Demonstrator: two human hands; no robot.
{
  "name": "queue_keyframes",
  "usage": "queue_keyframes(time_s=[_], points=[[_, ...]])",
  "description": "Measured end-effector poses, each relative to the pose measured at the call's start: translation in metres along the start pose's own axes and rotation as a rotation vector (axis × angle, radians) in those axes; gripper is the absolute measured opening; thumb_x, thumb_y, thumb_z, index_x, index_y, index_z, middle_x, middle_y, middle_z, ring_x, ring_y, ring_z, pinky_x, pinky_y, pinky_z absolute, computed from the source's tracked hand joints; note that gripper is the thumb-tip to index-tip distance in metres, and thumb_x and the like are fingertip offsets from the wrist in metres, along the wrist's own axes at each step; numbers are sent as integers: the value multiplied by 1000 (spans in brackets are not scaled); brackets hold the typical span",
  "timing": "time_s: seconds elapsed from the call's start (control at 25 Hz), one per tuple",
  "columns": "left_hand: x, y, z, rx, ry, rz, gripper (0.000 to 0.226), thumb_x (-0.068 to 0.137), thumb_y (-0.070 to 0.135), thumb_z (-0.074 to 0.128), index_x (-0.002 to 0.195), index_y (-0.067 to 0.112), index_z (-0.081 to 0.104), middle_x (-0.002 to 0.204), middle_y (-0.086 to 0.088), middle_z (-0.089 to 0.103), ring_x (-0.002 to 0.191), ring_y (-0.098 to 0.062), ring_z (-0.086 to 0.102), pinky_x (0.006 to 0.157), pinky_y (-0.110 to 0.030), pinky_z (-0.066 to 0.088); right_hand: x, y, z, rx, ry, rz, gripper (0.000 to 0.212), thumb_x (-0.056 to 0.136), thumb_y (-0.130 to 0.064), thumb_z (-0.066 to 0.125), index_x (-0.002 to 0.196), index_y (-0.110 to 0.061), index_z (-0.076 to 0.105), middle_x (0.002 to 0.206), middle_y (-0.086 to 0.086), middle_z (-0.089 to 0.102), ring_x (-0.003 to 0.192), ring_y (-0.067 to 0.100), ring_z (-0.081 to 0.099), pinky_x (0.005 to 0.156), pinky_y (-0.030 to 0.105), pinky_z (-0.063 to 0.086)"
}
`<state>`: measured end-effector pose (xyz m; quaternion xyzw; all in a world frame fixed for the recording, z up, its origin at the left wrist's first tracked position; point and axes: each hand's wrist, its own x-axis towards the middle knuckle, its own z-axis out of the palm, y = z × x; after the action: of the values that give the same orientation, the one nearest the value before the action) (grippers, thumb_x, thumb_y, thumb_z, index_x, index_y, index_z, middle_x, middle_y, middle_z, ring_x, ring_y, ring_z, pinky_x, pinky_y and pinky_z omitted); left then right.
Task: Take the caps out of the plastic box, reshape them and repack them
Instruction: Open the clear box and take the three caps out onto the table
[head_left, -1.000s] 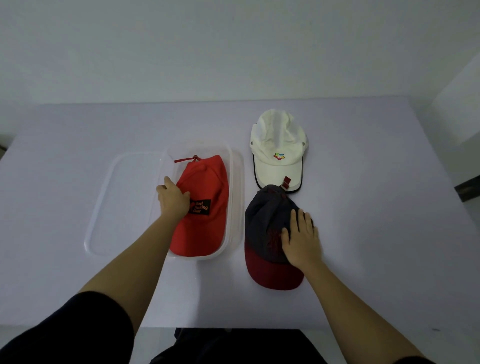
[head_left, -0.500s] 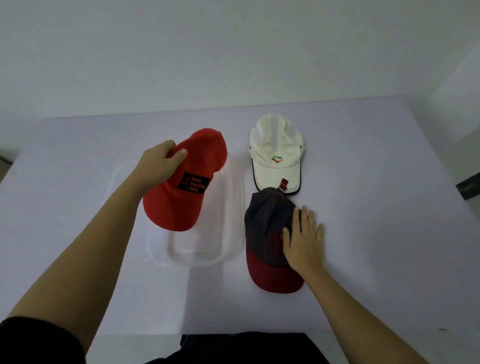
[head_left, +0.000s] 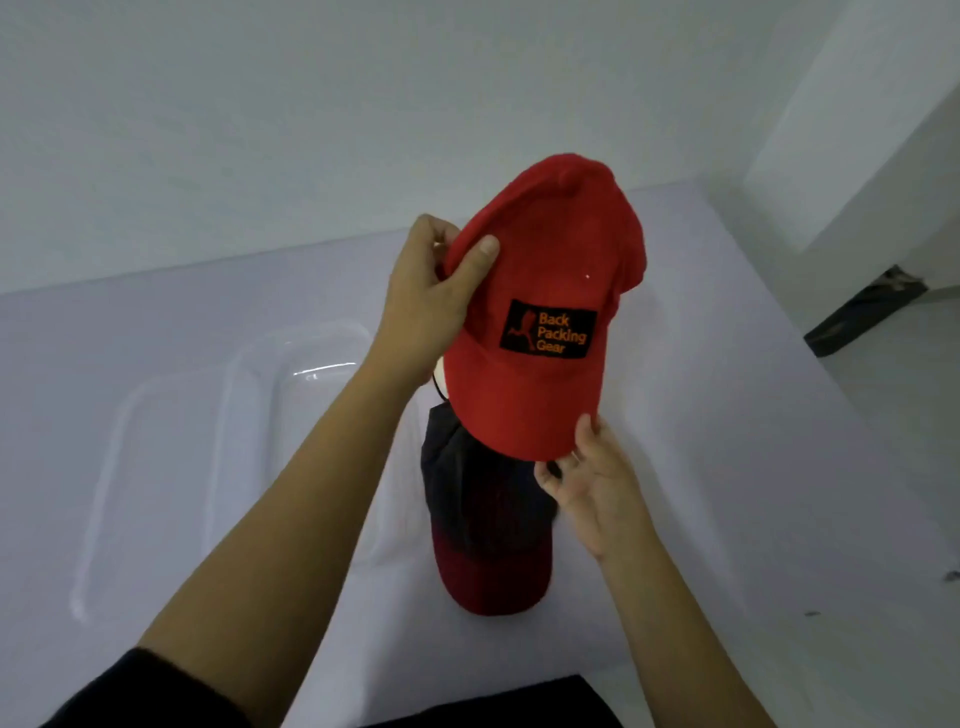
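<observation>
A: The red cap (head_left: 545, 270) has left its spot over the box (head_left: 322, 370) and swung across to the box's 3 o'clock. The right hand (head_left: 592, 493) has come off the dark cap (head_left: 483, 525) to meet it.

B: Where is it now, and which way does it point?

A: It is in the air above the dark cap, covering that cap's far end. Its long axis runs from 6 o'clock to just past 12, brim toward the person, crown away and tipped slightly to 1 o'clock. The outer side faces the camera, and the black patch reads "Back Packing Gear".

B: What lies around it?

A: The dark cap sits flat on the table (head_left: 753, 467), its dark red brim at 6 o'clock. The clear box is just beside it at 9 o'clock. The lid (head_left: 98, 519) lies at 9 o'clock of the box, but I cannot tell whether they touch or overlap. The red cap blocks the view of the table at 12 o'clock of the dark cap.

B: And the hands?

A: The left hand (head_left: 426, 306) reaches in from 7 o'clock and pinches the crown's 9 o'clock edge, thumb outside and fingers curled behind. The right hand comes up from 5 o'clock and holds the brim's tip, thumb on top and fingers curled underneath.
</observation>
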<state>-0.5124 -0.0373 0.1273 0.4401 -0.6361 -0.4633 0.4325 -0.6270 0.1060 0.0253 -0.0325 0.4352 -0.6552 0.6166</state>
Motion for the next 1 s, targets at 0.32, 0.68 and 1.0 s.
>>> queue_keyframes(time_s=[0.32,0.68,1.0], points=[[-50,-111,66,810,-259,-217,67,94,38,47,149,17,15,159,-16,2,146,-32,5,114,-57,17,64,-46,-87,103,266,-86,38,99,-20,42,136,-11,45,115,3,64,99,15,66,71,27,59],[-93,-161,58,1071,-321,-348,67,97,43,36,151,18,5,159,-16,-1,145,-40,0,115,-54,9,124,-49,-125,-465,643,-190,55,96,-35,47,138,0,37,143,17,43,126,25,47,108,39,39],[-129,-139,41,793,-208,-135,61,100,23,31,149,3,0,158,-16,-3,146,-29,-7,115,-37,1,23,54,-93,-1321,291,-434,49,97,-9,39,145,-9,28,155,4,22,144,17,18,117,28,14]])
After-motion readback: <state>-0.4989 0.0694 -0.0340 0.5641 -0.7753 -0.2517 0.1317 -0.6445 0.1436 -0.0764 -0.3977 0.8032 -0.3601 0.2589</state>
